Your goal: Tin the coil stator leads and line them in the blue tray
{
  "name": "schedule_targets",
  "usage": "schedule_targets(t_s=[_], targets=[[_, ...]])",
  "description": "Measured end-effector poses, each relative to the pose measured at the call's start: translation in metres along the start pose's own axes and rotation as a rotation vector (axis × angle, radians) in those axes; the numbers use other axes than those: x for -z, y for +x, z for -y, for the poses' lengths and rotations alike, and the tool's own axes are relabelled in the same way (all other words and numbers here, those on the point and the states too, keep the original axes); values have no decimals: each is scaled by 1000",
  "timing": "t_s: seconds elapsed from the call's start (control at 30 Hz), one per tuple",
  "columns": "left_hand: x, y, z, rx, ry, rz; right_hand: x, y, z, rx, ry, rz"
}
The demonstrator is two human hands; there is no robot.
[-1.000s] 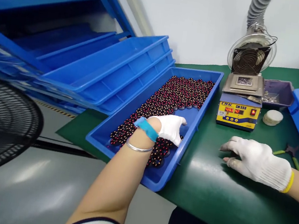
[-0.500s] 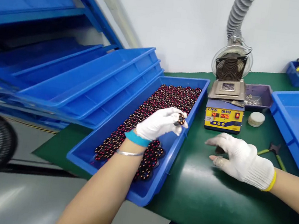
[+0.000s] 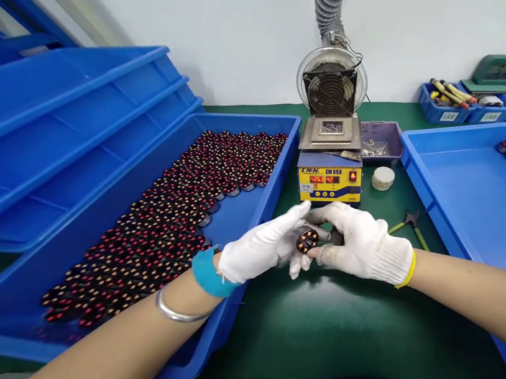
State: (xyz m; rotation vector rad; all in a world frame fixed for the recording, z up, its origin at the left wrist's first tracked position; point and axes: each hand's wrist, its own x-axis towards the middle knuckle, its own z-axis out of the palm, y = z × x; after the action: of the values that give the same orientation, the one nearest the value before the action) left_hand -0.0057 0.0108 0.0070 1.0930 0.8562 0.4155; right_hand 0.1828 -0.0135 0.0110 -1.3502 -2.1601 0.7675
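Both my hands wear white knit gloves and meet over the green mat just in front of the yellow solder pot. Between them is one small round coil part (image 3: 307, 240), dark with copper windings. My left hand (image 3: 264, 244) pinches it from the left; my right hand (image 3: 358, 242) closes on it from the right. To the left lies a long blue tray (image 3: 251, 202) filled with many of the same dark coil parts (image 3: 170, 209).
A yellow solder pot (image 3: 329, 181) with a fume fan and hose (image 3: 331, 87) stands behind my hands. A second blue tray (image 3: 465, 188) at right holds several coils. Cutters (image 3: 410, 224), a white round tin (image 3: 382, 177), a purple bin, stacked blue trays at left and tool bins at back right.
My left hand lifted one coil out of the left tray and carried it right to the mat. My right hand came up to take hold of it. The view swung right.
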Motion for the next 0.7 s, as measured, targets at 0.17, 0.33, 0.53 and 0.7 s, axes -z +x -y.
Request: schedule_targets(t_s=[0.17,0.33,0.53,0.7], targets=[[-8,-6,-8,-18,428,16,1,-2,-5,80,-106,6],[-11,-5,-4,-102,688,-92,6,-2,-10,202,-176,133],[-13,-4,-2,-92,662,-153,5,-2,-11,160,-141,77],[-10,-1,-2,-84,116,-174,1,0,-6,3,-160,-73]])
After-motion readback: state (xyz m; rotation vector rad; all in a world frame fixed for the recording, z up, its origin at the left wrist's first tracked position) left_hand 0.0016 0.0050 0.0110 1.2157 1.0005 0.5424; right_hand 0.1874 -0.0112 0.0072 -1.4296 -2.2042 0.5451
